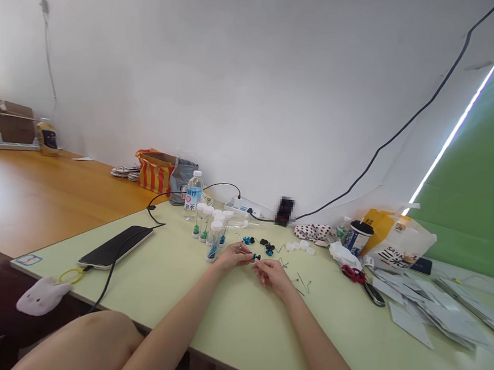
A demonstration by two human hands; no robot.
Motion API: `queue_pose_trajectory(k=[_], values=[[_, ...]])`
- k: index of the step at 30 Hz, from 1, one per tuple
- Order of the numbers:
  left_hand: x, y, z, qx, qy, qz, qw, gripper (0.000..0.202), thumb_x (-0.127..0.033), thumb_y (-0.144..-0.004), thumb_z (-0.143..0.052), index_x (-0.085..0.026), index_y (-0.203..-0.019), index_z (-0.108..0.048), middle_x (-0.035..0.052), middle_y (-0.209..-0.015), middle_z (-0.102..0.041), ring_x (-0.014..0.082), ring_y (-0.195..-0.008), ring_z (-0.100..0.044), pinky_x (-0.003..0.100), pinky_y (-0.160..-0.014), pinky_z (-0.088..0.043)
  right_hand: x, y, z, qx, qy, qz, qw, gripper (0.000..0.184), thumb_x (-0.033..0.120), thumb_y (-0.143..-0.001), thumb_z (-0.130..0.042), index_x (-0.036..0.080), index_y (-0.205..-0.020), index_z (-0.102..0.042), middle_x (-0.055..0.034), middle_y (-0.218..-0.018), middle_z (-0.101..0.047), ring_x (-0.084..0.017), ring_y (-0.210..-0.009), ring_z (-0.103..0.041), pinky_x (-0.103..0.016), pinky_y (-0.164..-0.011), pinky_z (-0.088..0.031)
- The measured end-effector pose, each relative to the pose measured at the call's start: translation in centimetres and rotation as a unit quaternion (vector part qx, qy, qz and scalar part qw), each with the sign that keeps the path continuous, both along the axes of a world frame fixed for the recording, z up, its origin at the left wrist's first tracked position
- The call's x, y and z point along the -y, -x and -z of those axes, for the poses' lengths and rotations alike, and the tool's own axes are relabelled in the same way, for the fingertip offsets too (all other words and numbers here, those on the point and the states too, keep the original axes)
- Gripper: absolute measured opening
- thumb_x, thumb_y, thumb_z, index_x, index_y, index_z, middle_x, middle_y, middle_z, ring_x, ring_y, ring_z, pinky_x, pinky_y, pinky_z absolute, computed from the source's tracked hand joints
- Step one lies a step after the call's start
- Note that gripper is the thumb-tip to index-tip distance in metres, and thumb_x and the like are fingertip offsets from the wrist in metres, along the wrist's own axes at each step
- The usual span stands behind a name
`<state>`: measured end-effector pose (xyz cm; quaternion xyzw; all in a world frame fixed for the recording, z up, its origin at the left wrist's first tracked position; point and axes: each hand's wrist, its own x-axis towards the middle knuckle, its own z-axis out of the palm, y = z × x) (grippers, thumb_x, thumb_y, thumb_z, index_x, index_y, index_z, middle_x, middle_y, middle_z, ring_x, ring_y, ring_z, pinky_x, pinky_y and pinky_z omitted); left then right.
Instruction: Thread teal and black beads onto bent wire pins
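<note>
My left hand [233, 257] is closed in a pinch on a small blue-and-black piece [256, 257] above the table. Just beside it, my right hand [271, 274] has its fingers pressed together close to the black end; what they hold is too small to make out. Beyond the hands lie more blue-and-black pieces [270, 248], white caps [304, 245] and thin metal rods [305, 283]. To the left of my left hand, several clear tubes [213, 240] with white caps stand upright, with green or blue pieces inside.
A phone [118, 246] with a cable lies at left on the pale green table [236, 326]. A water bottle [194, 195] and a power strip [245, 206] stand at the back. Red scissors [353, 274], a lidded cup [358, 238] and white cards [429, 305] are at right.
</note>
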<state>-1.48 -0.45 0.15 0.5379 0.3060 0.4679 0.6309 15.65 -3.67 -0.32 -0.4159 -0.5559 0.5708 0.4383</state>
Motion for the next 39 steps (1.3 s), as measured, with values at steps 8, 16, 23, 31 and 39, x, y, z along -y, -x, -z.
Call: queue_pose_trajectory(k=[8, 16, 23, 31, 39], values=[[0.02, -0.02, -0.16, -0.007, 0.005, 0.005, 1.000, 0.033, -0.032, -0.051, -0.077, -0.014, -0.065, -0.053, 0.0037, -0.065, -0.066, 0.0183, -0.071, -0.065, 0.031, -0.072, -0.046, -0.46, -0.25, 0.39, -0.055, 0.021, 0.055, 0.997, 0.039, 0.045, -0.060, -0.067, 0.015, -0.085, -0.060, 0.0011, -0.056, -0.057, -0.005, -0.036, -0.043, -0.018, -0.036, -0.032], [0.19, -0.10, -0.26, -0.003, 0.004, 0.001, 1.000, 0.032, -0.031, -0.051, -0.077, -0.014, -0.065, -0.054, 0.0041, -0.065, -0.066, 0.0178, -0.071, -0.064, 0.032, -0.074, -0.046, 0.13, 0.02, -0.22, -0.031, 0.004, 0.027, 0.999, 0.045, 0.049, -0.061, -0.065, 0.015, -0.090, -0.062, 0.0014, -0.058, -0.057, -0.005, -0.037, -0.044, -0.018, -0.037, -0.032], [-0.07, -0.12, -0.19, -0.007, 0.011, 0.008, 1.000, 0.033, -0.031, -0.052, -0.077, -0.014, -0.068, -0.054, 0.0013, -0.064, -0.064, 0.0153, -0.067, -0.064, 0.029, -0.072, -0.046, -0.21, -0.17, 0.03, -0.043, 0.026, 0.041, 0.998, 0.038, 0.045, -0.061, -0.067, 0.013, -0.079, -0.060, 0.0010, -0.055, -0.057, -0.004, -0.037, -0.044, -0.017, -0.039, -0.033], [0.02, -0.11, -0.10, -0.008, 0.000, 0.008, 1.000, 0.031, -0.030, -0.055, -0.075, -0.015, -0.069, -0.053, 0.0017, -0.066, -0.065, 0.0138, -0.067, -0.063, 0.027, -0.069, -0.046, 0.05, -0.51, -0.10, 0.006, 0.016, -0.032, 0.999, 0.040, 0.049, -0.066, -0.062, 0.009, -0.071, -0.063, -0.0008, -0.054, -0.056, -0.005, -0.040, -0.046, -0.018, -0.041, -0.034], [-0.29, -0.02, 0.14, -0.011, 0.006, 0.010, 1.000, 0.032, -0.030, -0.055, -0.076, -0.015, -0.067, -0.051, 0.0031, -0.067, -0.066, 0.0170, -0.071, -0.065, 0.029, -0.072, -0.046, -0.65, -0.30, 0.29, -0.068, 0.039, 0.050, 0.996, 0.043, 0.045, -0.062, -0.067, 0.017, -0.093, -0.058, 0.0017, -0.058, -0.057, -0.006, -0.039, -0.046, -0.019, -0.039, -0.035]])
